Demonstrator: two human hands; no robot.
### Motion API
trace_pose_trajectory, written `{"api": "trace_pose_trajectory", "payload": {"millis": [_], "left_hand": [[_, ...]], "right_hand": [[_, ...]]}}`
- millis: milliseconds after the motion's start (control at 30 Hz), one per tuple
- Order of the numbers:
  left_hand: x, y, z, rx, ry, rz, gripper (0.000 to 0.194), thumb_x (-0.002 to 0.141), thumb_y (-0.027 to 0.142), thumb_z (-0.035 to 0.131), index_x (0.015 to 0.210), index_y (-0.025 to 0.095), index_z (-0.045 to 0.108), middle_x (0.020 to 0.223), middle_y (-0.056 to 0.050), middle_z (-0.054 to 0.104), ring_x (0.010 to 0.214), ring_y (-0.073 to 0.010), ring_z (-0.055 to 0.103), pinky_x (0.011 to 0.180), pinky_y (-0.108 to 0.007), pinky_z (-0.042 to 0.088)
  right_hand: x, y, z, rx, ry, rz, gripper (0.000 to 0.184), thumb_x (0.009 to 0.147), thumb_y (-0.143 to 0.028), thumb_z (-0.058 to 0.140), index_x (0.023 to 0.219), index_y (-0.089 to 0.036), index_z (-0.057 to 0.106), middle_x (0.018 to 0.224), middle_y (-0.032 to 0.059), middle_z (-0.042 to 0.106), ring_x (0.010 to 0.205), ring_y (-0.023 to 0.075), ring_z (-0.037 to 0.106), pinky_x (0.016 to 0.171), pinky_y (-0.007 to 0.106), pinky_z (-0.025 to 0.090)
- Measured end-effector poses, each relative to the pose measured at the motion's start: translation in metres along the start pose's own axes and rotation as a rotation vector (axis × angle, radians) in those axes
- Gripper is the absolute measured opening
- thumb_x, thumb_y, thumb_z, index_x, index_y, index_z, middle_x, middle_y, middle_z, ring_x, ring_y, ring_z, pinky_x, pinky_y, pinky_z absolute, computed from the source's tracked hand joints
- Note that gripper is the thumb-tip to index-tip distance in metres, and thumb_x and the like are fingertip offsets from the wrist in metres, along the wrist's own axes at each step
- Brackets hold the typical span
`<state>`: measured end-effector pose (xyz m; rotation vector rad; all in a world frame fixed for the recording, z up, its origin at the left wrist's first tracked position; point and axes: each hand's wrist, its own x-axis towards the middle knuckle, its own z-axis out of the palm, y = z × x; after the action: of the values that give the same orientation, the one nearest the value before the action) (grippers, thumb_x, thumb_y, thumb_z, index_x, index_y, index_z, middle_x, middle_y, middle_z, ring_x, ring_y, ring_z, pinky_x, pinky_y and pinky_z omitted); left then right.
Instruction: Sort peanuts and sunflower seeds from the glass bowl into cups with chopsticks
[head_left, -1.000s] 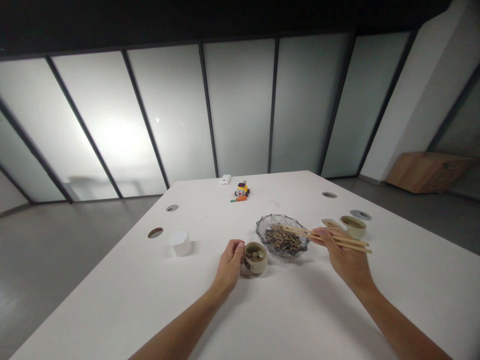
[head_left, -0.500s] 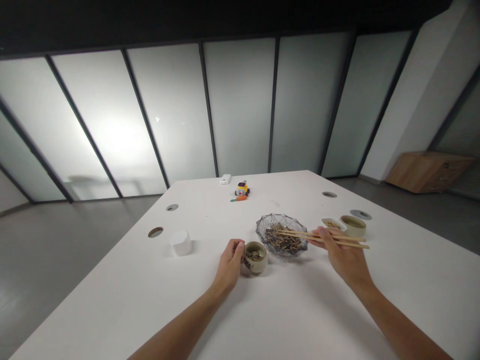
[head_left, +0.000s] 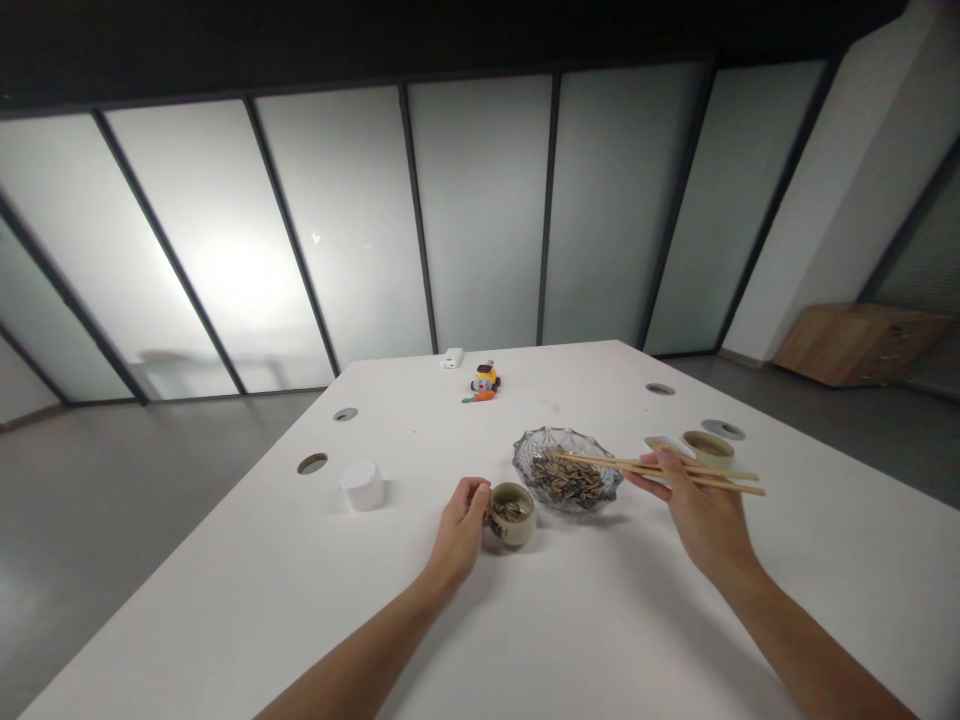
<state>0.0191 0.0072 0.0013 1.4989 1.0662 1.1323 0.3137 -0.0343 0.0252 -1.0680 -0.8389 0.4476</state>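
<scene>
My left hand [head_left: 463,525] is closed on the left side of a small ceramic cup [head_left: 517,532], which stands upright on the white table and has some sunflower seeds [head_left: 511,510] at its bottom. Between the fingers of my right hand [head_left: 697,505] lies a pair of wooden chopsticks [head_left: 637,466]. Their tips touch or hover just over the heap of striped sunflower seeds [head_left: 568,482] in a clear glass bowl [head_left: 541,440]. Whether a seed is pinched between the tips is too small to tell.
Beyond my right hand are a second ceramic cup [head_left: 711,455] and a small white dish [head_left: 667,444], partly covered. A white box [head_left: 364,487] stands on the left. Farther back lie a toy carrot [head_left: 480,397], a yellow toy car [head_left: 486,377] and a white device [head_left: 451,358]. Round holes pierce the tabletop.
My right hand has shifted slightly to the right with the chopsticks, whose tips stay at the seeds in the glass bowl. My left hand and its cup remain in place.
</scene>
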Motion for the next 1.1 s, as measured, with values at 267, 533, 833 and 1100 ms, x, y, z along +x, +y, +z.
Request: {"api": "trace_pose_trajectory", "payload": {"millis": [267,533,833,1100], "left_hand": [[0.001,-0.001,0.000,0.011,0.003,0.005,0.042,0.097,0.061,0.050,0.098,0.021,0.063,0.093,-0.003,0.064,0.090,-0.0211,0.058,0.083,-0.031,0.047],[0.001,-0.001,-0.001,0.009,0.002,0.004,0.044,0.096,0.063,0.050,0.097,0.021,0.063,0.091,-0.003,0.063,0.090,-0.0213,0.058,0.082,-0.031,0.047],[0.001,0.001,0.000,-0.009,0.007,0.000,0.047,0.095,0.067,0.051,0.097,0.021,0.063,0.091,-0.004,0.064,0.088,-0.0212,0.059,0.080,-0.031,0.048],[-0.005,0.004,0.001,0.024,-0.043,-0.007,0.049,0.095,0.064,0.053,0.113,0.019,0.061,0.108,-0.008,0.066,0.096,-0.0227,0.061,0.086,-0.033,0.049]], "right_hand": [[-0.018,-0.007,0.016,0.261,-0.092,0.220,0.033,0.075,-0.055,0.089,0.078,-0.025,0.074,0.081,0.0002,0.074,0.080,0.0217,0.075,0.075,0.045,0.072],[-0.040,-0.007,0.026,0.132,-0.209,0.170,0.038,0.084,-0.060,0.080,0.081,-0.023,0.076,0.091,0.0051,0.076,0.083,0.0244,0.076,0.073,0.047,0.072],[-0.019,-0.014,0.007,-0.366,-0.048,-0.240,0.045,0.093,-0.067,0.062,0.084,-0.025,0.075,0.085,0.0062,0.077,0.081,0.0249,0.076,0.075,0.039,0.065],[-0.024,-0.015,0.008,-0.603,-0.201,-0.514,0.040,0.101,-0.057,0.056,0.083,-0.027,0.073,0.083,0.0057,0.076,0.077,0.0238,0.073,0.070,0.035,0.059]]}}
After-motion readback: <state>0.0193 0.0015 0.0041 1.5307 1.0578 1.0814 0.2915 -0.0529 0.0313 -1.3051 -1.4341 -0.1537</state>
